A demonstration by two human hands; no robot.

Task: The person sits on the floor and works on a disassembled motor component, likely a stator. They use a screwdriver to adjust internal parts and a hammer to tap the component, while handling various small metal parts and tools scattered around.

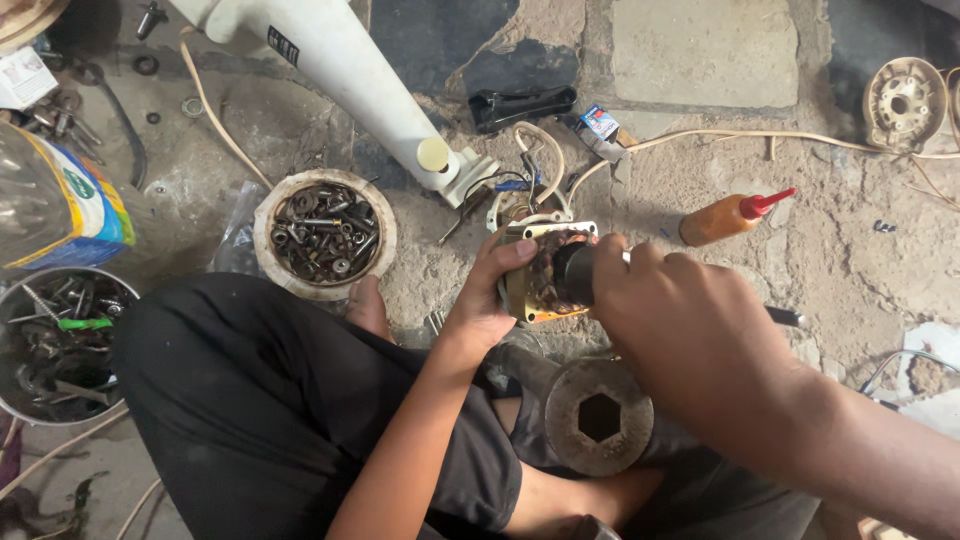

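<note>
My left hand (487, 295) grips the left side of a small electric motor (535, 290) with a yellowish frame and copper windings, thumb on its top edge. My right hand (680, 320) is closed around a dark cylindrical part (573, 275) set into the middle of the motor. Wires (535, 160) run from the motor up to the end of a white plastic fan body (340, 65). A round rusty metal disc with a hexagonal hole (598, 415) lies by my foot, just below the motor.
A white bowl of rusty nuts and screws (324, 235) sits left of the motor. A metal tin of tools and scrap (60, 340) stands far left beside a plastic bottle (55, 200). An orange oil bottle with a red nozzle (735, 217) lies on the right.
</note>
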